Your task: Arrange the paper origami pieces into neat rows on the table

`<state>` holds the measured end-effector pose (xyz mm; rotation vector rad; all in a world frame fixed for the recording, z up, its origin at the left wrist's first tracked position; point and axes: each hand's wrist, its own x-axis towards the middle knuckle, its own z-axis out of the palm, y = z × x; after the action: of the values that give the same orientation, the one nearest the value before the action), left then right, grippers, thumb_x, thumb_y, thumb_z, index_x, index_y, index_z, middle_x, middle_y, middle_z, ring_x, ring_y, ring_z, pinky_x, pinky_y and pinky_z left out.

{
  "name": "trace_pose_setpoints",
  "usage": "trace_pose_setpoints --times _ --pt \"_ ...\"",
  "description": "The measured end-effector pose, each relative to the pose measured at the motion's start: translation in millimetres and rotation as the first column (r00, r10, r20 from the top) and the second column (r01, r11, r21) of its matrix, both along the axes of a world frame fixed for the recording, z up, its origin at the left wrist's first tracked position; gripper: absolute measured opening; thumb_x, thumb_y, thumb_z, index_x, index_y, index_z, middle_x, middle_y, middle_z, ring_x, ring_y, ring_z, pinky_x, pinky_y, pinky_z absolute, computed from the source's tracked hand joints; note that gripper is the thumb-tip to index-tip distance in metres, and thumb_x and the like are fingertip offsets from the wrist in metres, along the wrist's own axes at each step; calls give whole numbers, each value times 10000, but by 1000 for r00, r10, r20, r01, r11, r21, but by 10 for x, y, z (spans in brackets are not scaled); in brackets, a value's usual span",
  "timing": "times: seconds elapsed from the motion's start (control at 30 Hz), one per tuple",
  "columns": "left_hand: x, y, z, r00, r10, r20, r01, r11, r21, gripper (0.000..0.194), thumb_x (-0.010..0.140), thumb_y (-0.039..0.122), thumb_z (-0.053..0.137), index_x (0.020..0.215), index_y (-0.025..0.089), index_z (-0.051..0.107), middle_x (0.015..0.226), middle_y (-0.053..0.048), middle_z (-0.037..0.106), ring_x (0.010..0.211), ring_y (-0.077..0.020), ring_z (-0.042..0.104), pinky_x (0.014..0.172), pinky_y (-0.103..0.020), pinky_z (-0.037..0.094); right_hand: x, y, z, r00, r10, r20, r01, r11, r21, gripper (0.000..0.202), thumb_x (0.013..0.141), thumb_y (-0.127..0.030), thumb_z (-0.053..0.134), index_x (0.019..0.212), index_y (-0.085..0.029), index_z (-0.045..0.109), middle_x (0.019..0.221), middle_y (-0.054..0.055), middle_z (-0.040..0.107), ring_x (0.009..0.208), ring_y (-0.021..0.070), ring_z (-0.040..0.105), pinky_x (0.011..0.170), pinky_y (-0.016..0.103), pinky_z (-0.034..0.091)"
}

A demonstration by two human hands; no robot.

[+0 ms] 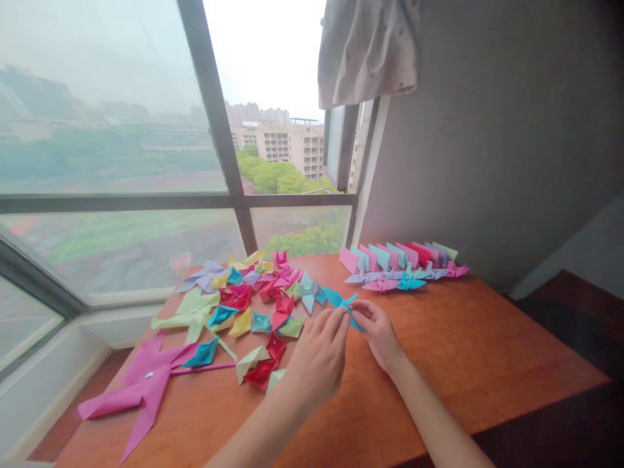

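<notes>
A blue folded paper crane (340, 299) is held up over the wooden table (439, 370), with its wings spread. My left hand (322, 344) pinches it from the near left side, fingers pressed together. From the right, my right hand (377, 331) grips it too, thumb and fingertips closed on its edge. Just left of the hands lie a light blue paper piece (307, 292) and a pile of folded paper boats, among them a red one (260, 374) and a yellow one (241, 323).
At the left lies a large magenta paper pinwheel (149, 383), with a green pinwheel (190, 311) behind it. Rows of folded papers (409, 255) and cranes (411, 281) stand at the back right. Windows (121, 260) border the table's far side, beside a grey wall (463, 143).
</notes>
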<state>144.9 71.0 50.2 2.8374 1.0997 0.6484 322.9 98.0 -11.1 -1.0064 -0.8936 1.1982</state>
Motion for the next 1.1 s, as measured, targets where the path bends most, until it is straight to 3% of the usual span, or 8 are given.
trace_pose_setpoints --times 0.2,0.33,0.5,0.63,0.8,1.1 --pt "-148 17 -42 964 -7 265 28 997 -78 528 903 165 470 1423 238 423 1354 -120 570 1246 -276 526 1039 -465 463 19 -2 -11 998 -24 57 25 1000 -7 380 699 -444 800 942 -176 683 891 59 714 776 178 619 583 239 409" --pt "-286 105 -12 905 107 412 -35 984 -177 353 925 172 449 1246 258 569 1270 -100 613 1162 -249 586 987 -419 495 30 -13 -1 998 -5 62 5 1000 0 354 720 -433 787 946 -181 684 883 50 705 773 169 609 583 231 403" --pt "-382 144 67 799 286 529 -84 924 -372 281 944 291 492 1207 243 578 1189 -99 639 986 -216 645 815 -331 552 0 -84 89 991 77 112 -77 997 -1 341 728 -459 771 914 -184 693 833 32 694 708 148 589 570 231 408" --pt "-365 130 88 777 304 551 37 852 -522 281 916 358 555 1154 223 618 1090 -88 698 945 -216 662 790 -310 539 -62 -168 204 973 164 161 -163 987 -19 312 705 -459 785 836 -189 702 770 15 684 690 145 599 611 244 449" --pt "-316 116 87 835 260 485 167 720 -673 197 877 365 597 853 189 680 768 -40 709 699 -166 637 601 -230 466 -70 -202 213 959 159 237 -162 987 -7 271 699 -416 790 825 -191 708 759 10 667 651 127 572 593 237 461" --pt "-314 107 -10 834 284 473 192 654 -732 237 877 415 597 885 184 650 798 -37 697 712 -167 623 611 -230 442 -35 -171 121 983 105 150 -109 994 19 266 713 -384 793 871 -199 687 733 -10 634 613 118 566 547 234 460"
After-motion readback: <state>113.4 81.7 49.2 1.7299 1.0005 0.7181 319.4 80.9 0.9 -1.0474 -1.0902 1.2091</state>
